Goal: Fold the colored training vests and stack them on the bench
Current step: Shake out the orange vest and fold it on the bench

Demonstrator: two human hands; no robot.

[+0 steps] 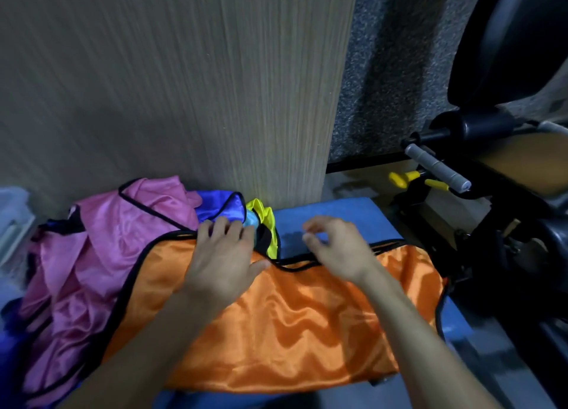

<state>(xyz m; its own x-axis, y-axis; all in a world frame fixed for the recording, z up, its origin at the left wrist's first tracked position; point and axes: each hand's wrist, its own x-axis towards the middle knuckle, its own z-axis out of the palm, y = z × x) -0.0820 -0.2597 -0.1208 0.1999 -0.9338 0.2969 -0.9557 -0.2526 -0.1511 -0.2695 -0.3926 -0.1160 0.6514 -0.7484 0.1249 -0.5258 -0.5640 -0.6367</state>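
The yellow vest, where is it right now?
In the head view, the yellow vest is bunched at the wooden panel's foot, behind the orange vest, just right of the left hand.

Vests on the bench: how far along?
Early. No folded stack shows. In hand: the orange vest lies spread on the blue bench, left hand flat on it, right hand hovering over its black-trimmed edge. Left: pink vest, blue vest and yellow vest, still crumpled in a heap.
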